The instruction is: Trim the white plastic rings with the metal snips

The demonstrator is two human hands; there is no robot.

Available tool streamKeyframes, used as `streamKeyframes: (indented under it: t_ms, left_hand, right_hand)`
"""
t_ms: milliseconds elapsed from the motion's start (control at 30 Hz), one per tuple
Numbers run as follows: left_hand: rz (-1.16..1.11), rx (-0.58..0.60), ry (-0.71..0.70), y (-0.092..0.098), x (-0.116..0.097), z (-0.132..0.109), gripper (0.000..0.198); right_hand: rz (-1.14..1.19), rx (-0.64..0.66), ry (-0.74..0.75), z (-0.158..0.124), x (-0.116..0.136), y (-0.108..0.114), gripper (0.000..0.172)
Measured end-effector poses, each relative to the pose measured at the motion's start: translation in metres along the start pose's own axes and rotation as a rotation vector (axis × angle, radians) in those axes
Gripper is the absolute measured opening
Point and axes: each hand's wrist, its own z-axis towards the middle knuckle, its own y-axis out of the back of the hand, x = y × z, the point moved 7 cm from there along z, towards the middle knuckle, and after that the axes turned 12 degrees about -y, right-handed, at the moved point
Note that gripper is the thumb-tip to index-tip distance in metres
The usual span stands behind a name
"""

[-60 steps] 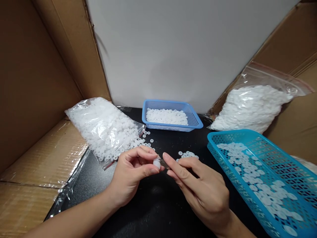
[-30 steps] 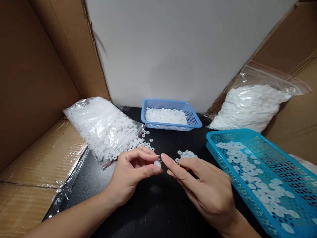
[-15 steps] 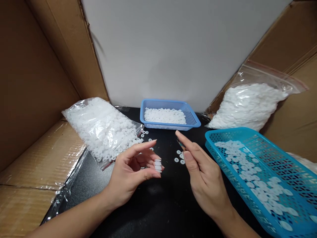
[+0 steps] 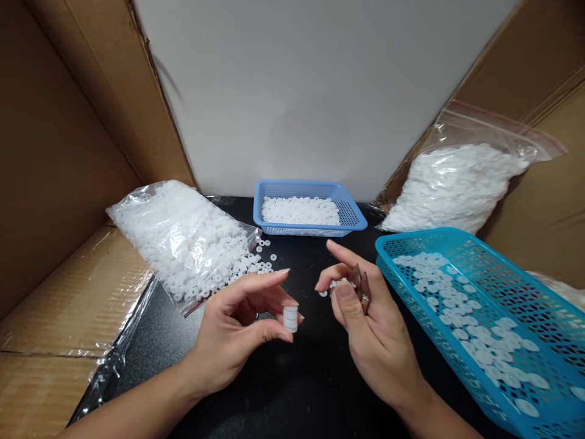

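Note:
My left hand (image 4: 237,323) pinches a short stack of white plastic rings (image 4: 290,319) between thumb and middle fingers, index finger stretched out above it. My right hand (image 4: 365,323) hovers a little to the right, holding metal tweezers (image 4: 361,283) against the thumb, index finger extended. A few loose white rings (image 4: 325,292) lie on the black tabletop (image 4: 292,378) just behind my right hand. More loose rings (image 4: 265,253) are scattered at the mouth of the left bag.
An open plastic bag of white rings (image 4: 183,235) lies at left. A small blue basket (image 4: 308,210) of rings stands at the back. A large teal basket (image 4: 479,317) of white discs is at right, a bag of discs (image 4: 457,186) behind it. Cardboard walls (image 4: 68,140) flank both sides.
My hands have separated: the right hand with the tweezers drew away from the ring stack to the right and turned palm inward. The left hand keeps the stack, now upright.

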Motion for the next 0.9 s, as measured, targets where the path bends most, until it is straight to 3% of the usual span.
streamKeyframes:
  t_ms: [133, 200, 400, 500, 667, 900]
  left_hand:
    - [-0.026, 0.013, 0.012, 0.0, 0.002, -0.002, 0.054]
    - [-0.039, 0.013, 0.027, 0.0, 0.003, -0.003, 0.053]
    - [-0.087, 0.003, 0.078, 0.002, 0.008, -0.003, 0.051]
    - [-0.08, -0.02, 0.071, 0.006, 0.009, -0.003, 0.044]
    - [-0.089, -0.105, 0.033, 0.011, 0.008, 0.002, 0.015]
    - [-0.115, -0.137, 0.048, 0.011, 0.008, 0.002, 0.011]
  right_hand:
    - [0.029, 0.072, 0.036, -0.004, 0.0, -0.008, 0.073]
    - [0.03, 0.084, 0.045, -0.004, 0.001, -0.01, 0.08]
    - [-0.042, 0.18, 0.09, -0.004, 0.014, -0.009, 0.045]
    - [-0.141, 0.159, 0.201, -0.007, 0.023, -0.006, 0.046]
    - [-0.255, 0.118, 0.378, -0.014, 0.03, -0.009, 0.054]
    - [-0.31, 0.049, 0.427, -0.018, 0.035, -0.008, 0.062]
